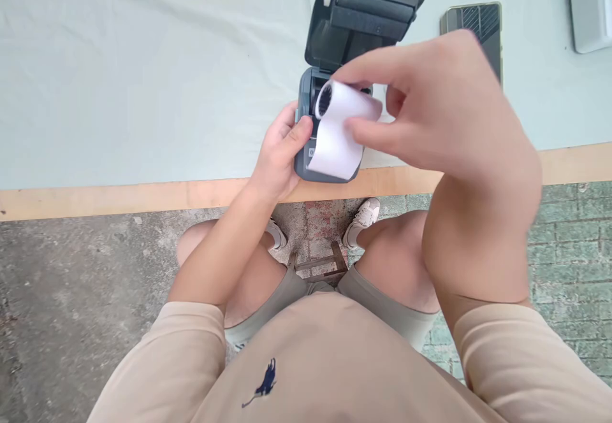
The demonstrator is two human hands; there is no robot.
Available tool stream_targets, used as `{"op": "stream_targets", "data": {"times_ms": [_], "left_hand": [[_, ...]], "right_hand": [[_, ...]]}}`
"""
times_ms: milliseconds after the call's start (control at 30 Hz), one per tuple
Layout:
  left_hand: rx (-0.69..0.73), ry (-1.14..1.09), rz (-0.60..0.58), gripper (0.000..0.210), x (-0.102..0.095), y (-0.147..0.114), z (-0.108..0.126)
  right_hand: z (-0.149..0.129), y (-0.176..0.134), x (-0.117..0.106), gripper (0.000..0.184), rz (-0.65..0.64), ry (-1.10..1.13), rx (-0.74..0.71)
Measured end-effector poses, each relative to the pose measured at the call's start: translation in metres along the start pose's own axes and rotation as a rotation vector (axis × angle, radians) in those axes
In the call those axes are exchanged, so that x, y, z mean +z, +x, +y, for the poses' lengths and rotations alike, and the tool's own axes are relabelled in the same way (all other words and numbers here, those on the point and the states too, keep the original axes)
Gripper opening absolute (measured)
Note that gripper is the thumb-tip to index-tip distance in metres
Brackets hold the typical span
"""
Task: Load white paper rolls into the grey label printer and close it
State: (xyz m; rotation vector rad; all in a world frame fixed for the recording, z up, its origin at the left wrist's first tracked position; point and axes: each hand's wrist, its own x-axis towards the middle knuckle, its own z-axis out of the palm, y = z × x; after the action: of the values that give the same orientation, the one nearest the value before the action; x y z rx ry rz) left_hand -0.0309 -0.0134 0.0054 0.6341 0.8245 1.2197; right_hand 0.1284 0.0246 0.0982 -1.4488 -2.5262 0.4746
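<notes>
A dark grey portable receipt printer [302, 163] is tilted at the table's front edge, its black lid [368, 18] swung up and away from me. My left hand [282, 146] grips the printer's left side, thumb on top by the paper bay. Over the bay, a small white paper roll [351, 101] with a dark core is pinched by my right hand [430, 101] between thumb and fingers. The roll's loose end hangs toward me across the printer's front. Whether the roll touches the bay floor is hidden.
A dark phone-like device [478, 21] lies on the pale cloth-covered table [143, 79] beyond my right hand. At the far right corner sits a grey and white object [590, 9], partly out of view. The table's wooden edge [119, 197] runs in front of my knees.
</notes>
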Motion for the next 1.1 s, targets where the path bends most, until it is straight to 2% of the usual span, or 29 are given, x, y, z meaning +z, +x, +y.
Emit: {"op": "stream_targets", "data": {"times_ms": [100, 200, 267, 333, 400, 500, 533, 667, 700, 733, 833, 900, 1000, 1100], "left_hand": [[0.01, -0.064, 0.033, 0.023, 0.0, 0.002, 0.002], [-0.014, -0.11, 0.057, 0.03, 0.0, 0.004, 0.005], [-0.031, -0.114, 0.078, 0.032, 0.001, 0.004, 0.008], [-0.039, -0.09, 0.098, 0.034, 0.002, 0.005, 0.009], [-0.038, -0.061, 0.102, 0.032, 0.002, 0.006, 0.009], [-0.005, -0.059, 0.069, 0.031, -0.001, 0.01, 0.005], [0.012, -0.066, 0.048, 0.031, -0.003, 0.011, 0.003], [0.048, -0.055, -0.034, 0.034, -0.008, 0.014, -0.001], [0.048, -0.041, -0.037, 0.035, -0.009, 0.014, -0.001], [0.047, -0.026, -0.031, 0.035, -0.009, 0.014, -0.001], [0.034, -0.014, -0.005, 0.033, -0.01, 0.013, 0.0], [0.019, -0.042, -0.014, 0.032, -0.011, 0.012, 0.001], [0.007, -0.085, -0.045, 0.033, -0.012, 0.011, 0.0], [0.006, -0.086, -0.045, 0.034, -0.012, 0.011, 0.0]], "right_hand": [[0.022, -0.016, -0.014, 0.033, 0.25, 0.211, -0.057], [0.053, -0.035, -0.012, 0.033, 0.356, 0.248, 0.07], [0.071, -0.046, -0.003, 0.03, 0.297, 0.242, 0.172], [0.083, -0.054, 0.006, 0.028, 0.18, 0.231, 0.234], [0.09, -0.059, 0.011, 0.029, 0.087, 0.23, 0.252], [0.094, -0.062, 0.009, 0.043, 0.033, 0.259, 0.243], [0.095, -0.061, 0.007, 0.046, 0.066, 0.277, 0.24], [0.096, -0.041, 0.0, 0.042, 0.42, 0.312, 0.244], [0.096, -0.033, 0.0, 0.043, 0.431, 0.305, 0.256], [0.096, -0.024, 0.0, 0.046, 0.383, 0.292, 0.277], [0.095, 0.0, 0.0, 0.055, 0.105, 0.271, 0.342], [0.095, 0.012, 0.002, 0.052, -0.013, 0.263, 0.355], [0.097, 0.019, 0.007, 0.034, -0.031, 0.234, 0.35], [0.095, 0.015, 0.006, 0.026, 0.129, 0.327, 0.246]]}}
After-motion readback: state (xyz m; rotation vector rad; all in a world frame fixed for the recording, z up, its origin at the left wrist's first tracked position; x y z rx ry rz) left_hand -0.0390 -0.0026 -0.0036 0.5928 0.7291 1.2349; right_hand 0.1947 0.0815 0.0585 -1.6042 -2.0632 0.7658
